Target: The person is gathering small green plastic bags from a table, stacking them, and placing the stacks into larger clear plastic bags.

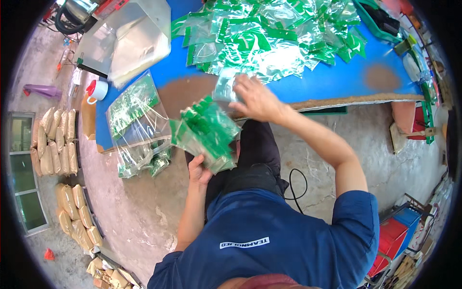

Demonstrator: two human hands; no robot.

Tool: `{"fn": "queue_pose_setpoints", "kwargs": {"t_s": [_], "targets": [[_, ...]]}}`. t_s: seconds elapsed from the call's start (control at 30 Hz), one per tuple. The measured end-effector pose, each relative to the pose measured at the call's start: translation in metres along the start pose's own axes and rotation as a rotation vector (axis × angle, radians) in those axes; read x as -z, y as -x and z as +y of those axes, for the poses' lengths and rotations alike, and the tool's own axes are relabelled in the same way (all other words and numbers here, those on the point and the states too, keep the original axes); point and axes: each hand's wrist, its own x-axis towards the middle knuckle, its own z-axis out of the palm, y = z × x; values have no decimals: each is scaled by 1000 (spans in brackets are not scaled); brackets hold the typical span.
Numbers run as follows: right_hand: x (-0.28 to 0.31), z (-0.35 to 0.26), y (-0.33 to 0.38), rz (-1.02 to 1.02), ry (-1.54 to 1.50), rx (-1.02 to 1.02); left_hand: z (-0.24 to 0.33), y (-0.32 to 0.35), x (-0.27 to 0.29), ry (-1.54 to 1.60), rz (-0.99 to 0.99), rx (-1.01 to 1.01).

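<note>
The left hand (pixel 198 171) clutches flat, glossy green bags (pixel 207 129); the right hand (pixel 259 98), fingers (pixel 243 86) blurred, meets a clear bag (pixel 224 85) (grip unclear).

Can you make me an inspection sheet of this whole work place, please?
Surface: blue table, with brown patches.
Main things: pile of green-and-clear bags on the table.
Clutter: white-and-red cup at the left.
Hands: left hand grips a bag stack; right hand is blurred at a clear packet, grip unclear.
Cables: black cable, looped on the floor.
Surroundings: stacked brown sacks, far left.
</note>
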Motion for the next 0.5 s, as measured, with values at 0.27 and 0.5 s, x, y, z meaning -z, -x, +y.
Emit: {"fn": "queue_pose_setpoints", "kwargs": {"t_s": [0.27,0.5], "targets": [[22,4,-4,355,-263,-221,14,-14,-2,-92,61,11],[21,-30,19,-44,266,-167,19,6,27,-21,-156,105]]}}
